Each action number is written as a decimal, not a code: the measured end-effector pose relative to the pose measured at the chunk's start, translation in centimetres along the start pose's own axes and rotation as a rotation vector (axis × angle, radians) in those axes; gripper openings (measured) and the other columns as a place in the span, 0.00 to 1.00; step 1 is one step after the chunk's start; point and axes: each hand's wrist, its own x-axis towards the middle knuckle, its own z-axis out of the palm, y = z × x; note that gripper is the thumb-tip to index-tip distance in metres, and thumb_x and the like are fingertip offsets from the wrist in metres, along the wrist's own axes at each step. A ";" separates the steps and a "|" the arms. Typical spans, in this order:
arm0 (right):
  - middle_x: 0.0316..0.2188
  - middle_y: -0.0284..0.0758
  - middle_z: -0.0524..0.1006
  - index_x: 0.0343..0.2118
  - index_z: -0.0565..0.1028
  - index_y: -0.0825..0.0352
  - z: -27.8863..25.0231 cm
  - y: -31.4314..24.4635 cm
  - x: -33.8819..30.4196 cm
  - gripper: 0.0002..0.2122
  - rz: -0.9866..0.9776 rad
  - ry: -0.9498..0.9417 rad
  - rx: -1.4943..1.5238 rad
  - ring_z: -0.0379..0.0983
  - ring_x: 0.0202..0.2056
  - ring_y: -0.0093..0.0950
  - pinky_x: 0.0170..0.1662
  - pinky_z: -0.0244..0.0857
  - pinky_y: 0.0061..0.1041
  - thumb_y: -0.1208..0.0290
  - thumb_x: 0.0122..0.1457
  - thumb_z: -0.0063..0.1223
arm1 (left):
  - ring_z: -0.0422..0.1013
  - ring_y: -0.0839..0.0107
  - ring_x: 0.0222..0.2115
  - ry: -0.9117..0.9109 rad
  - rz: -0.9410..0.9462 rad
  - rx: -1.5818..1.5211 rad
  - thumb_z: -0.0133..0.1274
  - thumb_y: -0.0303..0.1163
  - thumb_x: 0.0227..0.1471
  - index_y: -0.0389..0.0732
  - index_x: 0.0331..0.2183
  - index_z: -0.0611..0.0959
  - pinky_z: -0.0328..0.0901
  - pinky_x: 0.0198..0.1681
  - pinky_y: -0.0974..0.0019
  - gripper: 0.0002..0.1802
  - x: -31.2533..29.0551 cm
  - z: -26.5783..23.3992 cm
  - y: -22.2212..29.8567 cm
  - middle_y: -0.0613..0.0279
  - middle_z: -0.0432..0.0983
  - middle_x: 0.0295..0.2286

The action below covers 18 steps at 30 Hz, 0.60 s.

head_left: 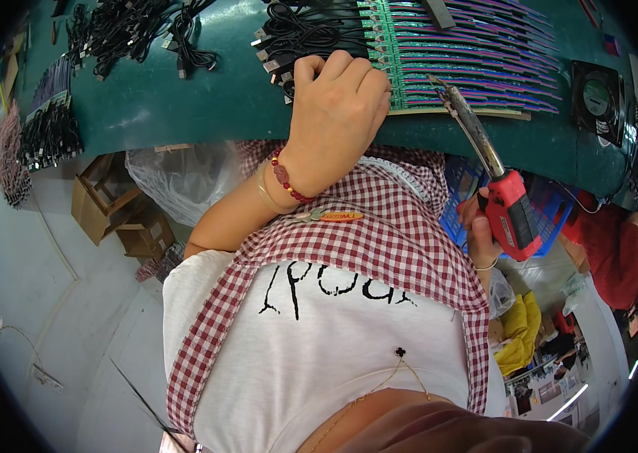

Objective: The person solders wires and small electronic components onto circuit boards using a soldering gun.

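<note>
Cables (296, 30) crowd the surface (175, 106) I monitor; left hand (342, 109) curls beside circuit boards (387, 53), hold unclear; right hand (480, 235) grips soldering iron (506, 192).

A soldering iron (513, 215) is gripped in the right hand (480, 232); the left hand (340, 113) is placed at the circuit boards (385, 45), beside bundled black cables (298, 29).

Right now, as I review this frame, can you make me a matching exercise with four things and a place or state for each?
1. left hand
2. soldering iron
3. black square-framed item
4. cardboard boxes

A. below the tabletop, left of the body
B. curled beside the green boards
C. on the tabletop's right end
D. held in the right hand

Pairs: 1-B, 2-D, 3-C, 4-A
</note>
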 end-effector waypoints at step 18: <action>0.13 0.30 0.62 0.44 0.63 0.72 2.0 -0.7 2.3 0.22 -0.096 0.119 0.155 0.56 0.15 0.20 0.21 0.54 0.21 0.60 0.54 0.50 | 0.65 0.70 0.29 -0.054 -0.032 0.044 0.57 0.27 0.36 0.45 0.24 0.76 0.55 0.35 0.65 0.07 0.1 -0.9 0.4 0.70 0.68 0.24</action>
